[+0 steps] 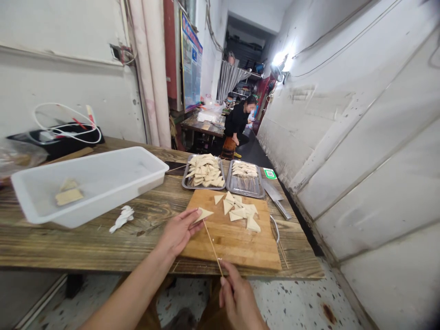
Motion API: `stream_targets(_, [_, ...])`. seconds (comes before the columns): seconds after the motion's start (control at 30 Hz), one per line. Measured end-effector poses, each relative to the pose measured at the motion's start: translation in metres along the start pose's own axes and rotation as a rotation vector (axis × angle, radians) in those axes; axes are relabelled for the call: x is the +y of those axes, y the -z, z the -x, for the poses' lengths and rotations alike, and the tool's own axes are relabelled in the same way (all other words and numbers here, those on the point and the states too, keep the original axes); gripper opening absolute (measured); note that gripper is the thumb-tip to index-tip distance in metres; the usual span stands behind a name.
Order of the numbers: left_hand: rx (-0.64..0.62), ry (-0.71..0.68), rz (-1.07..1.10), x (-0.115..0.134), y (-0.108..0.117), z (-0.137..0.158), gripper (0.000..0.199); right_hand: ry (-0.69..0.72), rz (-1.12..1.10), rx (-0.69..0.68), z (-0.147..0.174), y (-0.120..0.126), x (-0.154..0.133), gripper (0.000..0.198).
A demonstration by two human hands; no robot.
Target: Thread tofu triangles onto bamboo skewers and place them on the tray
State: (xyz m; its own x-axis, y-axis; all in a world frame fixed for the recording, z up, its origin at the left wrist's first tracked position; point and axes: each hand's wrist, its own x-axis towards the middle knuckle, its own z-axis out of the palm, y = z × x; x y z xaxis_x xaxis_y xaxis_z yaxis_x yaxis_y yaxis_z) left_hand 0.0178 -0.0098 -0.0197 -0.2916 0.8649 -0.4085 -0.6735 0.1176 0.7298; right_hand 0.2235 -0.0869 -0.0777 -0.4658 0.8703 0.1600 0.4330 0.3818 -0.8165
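My left hand pinches a pale triangular tofu piece over the near left part of a wooden cutting board. My right hand grips the lower end of a thin bamboo skewer whose tip meets that triangle. Several more tofu triangles lie scattered on the far half of the board.
Two metal trays sit beyond the board: the left tray heaped with triangles, the right tray with skewered ones. A cleaver lies right of them. A white plastic tub stands at left, crumpled tissue beside it. A person crouches far back.
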Motion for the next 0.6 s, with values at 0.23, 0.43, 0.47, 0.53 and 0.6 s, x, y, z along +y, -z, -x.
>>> stream_targets(0.23, [-0.023,0.062,-0.007,-0.007,-0.006,0.003,0.011,-0.083,-0.176,0.123,-0.016,-0.010,-0.012,0.039])
stream_targets(0.43, [-0.033,0.081,-0.018,-0.005,-0.011,0.001,0.006,-0.043,-0.153,0.182,-0.018,-0.015,-0.017,0.042])
stream_targets(0.47, [-0.032,0.085,-0.024,-0.005,-0.011,0.001,0.006,-0.029,-0.140,0.188,-0.018,-0.015,-0.017,0.042])
stream_targets(0.53, [-0.033,0.090,-0.031,-0.004,-0.011,0.002,0.006,-0.005,-0.121,0.206,-0.018,-0.014,-0.019,0.042])
stream_targets(0.6, [-0.042,0.089,-0.027,-0.004,-0.012,0.002,0.007,0.015,-0.110,0.234,-0.019,-0.013,-0.021,0.041])
